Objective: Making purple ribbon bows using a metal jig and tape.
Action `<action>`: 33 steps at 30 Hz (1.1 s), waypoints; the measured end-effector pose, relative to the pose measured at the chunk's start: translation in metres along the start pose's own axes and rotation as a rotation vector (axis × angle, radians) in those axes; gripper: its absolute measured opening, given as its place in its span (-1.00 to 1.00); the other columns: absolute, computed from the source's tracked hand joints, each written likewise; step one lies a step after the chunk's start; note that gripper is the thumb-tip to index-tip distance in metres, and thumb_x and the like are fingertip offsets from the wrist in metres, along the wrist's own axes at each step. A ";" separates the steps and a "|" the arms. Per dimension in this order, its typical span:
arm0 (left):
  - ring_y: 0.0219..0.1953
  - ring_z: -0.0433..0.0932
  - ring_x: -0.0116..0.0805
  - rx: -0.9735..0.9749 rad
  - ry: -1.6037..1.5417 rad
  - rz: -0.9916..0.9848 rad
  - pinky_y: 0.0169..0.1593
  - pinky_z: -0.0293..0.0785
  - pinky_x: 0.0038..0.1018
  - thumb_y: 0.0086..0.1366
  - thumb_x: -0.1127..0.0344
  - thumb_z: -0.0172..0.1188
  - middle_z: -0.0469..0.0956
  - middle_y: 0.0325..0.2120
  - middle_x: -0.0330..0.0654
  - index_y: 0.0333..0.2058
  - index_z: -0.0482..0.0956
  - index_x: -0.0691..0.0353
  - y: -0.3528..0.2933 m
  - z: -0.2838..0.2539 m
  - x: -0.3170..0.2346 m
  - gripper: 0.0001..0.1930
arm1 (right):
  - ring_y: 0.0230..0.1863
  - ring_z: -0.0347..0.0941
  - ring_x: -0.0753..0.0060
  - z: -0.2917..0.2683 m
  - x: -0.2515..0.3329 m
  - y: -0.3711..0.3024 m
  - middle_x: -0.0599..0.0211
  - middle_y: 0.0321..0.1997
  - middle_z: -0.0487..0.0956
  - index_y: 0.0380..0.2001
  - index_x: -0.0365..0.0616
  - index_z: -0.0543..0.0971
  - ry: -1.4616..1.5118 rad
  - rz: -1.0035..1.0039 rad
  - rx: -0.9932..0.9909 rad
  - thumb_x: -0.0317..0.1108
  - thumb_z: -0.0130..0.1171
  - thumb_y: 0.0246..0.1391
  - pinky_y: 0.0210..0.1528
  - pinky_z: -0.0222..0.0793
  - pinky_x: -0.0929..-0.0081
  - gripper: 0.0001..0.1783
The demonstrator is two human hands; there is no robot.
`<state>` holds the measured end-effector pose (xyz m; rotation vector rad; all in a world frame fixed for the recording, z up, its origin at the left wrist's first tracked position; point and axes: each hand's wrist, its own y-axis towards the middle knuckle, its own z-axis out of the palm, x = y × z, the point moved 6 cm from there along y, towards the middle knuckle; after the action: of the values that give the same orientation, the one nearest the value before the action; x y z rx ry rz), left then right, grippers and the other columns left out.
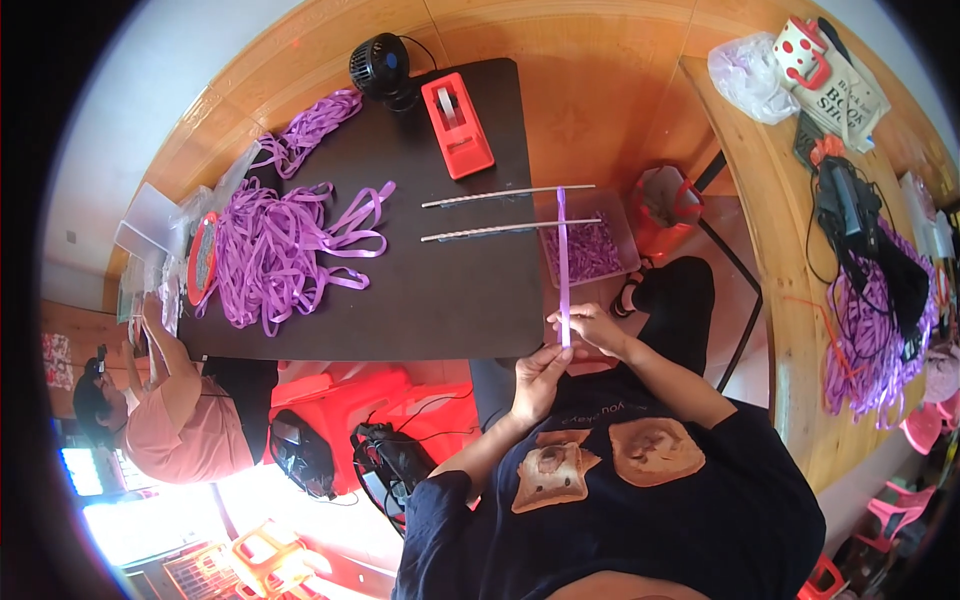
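Observation:
A narrow purple ribbon (563, 270) runs taut from the far thin rod (500, 193), across the near thin rod (500, 231), toward my body. My left hand (541, 378) pinches its near end between thumb and finger. Just beyond it, my right hand (594, 331) is closed at the ribbon, fingertips touching it; whether it holds anything more is hidden. Both rods lie on the dark table (430, 300) and stick out past its right edge. Below them a clear plastic box (630, 262) holds many short purple pieces.
A purple ribbon heap (275, 250) covers the table's left part. A red tape dispenser (470, 140) and black fan (380, 65) stand at the back. A red bin (668, 200) and wooden table (780, 300) are on the right. Another person (190, 420) works at far left.

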<state>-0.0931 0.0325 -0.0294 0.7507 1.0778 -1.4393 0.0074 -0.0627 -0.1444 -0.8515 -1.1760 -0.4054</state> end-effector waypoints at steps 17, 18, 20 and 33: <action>-0.34 0.52 -0.52 -0.023 0.124 -0.034 -0.23 0.44 -0.60 0.20 0.49 0.19 0.56 -0.36 -0.20 -0.17 0.54 0.40 0.016 -0.023 0.005 -0.79 | -0.48 0.38 0.64 0.043 0.021 -0.084 0.45 -0.56 0.54 -0.46 -0.29 0.64 0.033 0.077 0.203 -0.47 0.26 -0.07 -0.34 0.29 0.62 -0.90; -0.30 0.50 -0.53 -0.040 0.115 -0.044 -0.18 0.42 -0.61 0.21 0.47 0.19 0.56 -0.34 -0.22 -0.15 0.53 0.38 0.017 -0.023 0.002 -0.77 | -0.48 0.38 0.64 0.044 0.026 -0.087 0.45 -0.56 0.54 -0.46 -0.29 0.64 0.033 0.077 0.203 -0.47 0.26 -0.07 -0.34 0.29 0.62 -0.90; -0.25 0.47 -0.54 -0.056 0.107 -0.053 -0.13 0.39 -0.63 0.22 0.45 0.19 0.55 -0.31 -0.24 -0.13 0.51 0.36 0.021 -0.022 -0.004 -0.76 | -0.42 0.40 0.64 0.049 0.034 -0.090 0.44 -0.51 0.56 -0.42 -0.25 0.66 -0.010 0.073 0.268 -0.45 0.27 -0.07 -0.30 0.30 0.61 -0.89; -0.41 0.46 -0.56 -0.107 0.194 -0.025 -0.32 0.39 -0.61 0.18 0.38 0.25 0.54 -0.46 -0.26 -0.30 0.56 0.34 0.032 -0.018 -0.007 -0.83 | -0.35 0.43 0.61 0.051 0.038 -0.093 0.44 -0.40 0.56 -0.40 -0.22 0.66 -0.079 0.088 0.341 -0.38 0.32 -0.06 -0.23 0.32 0.59 -0.85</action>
<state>-0.0625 0.0531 -0.0360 0.8147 1.3070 -1.3385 -0.0750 -0.0771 -0.0688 -0.6234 -1.2328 -0.0943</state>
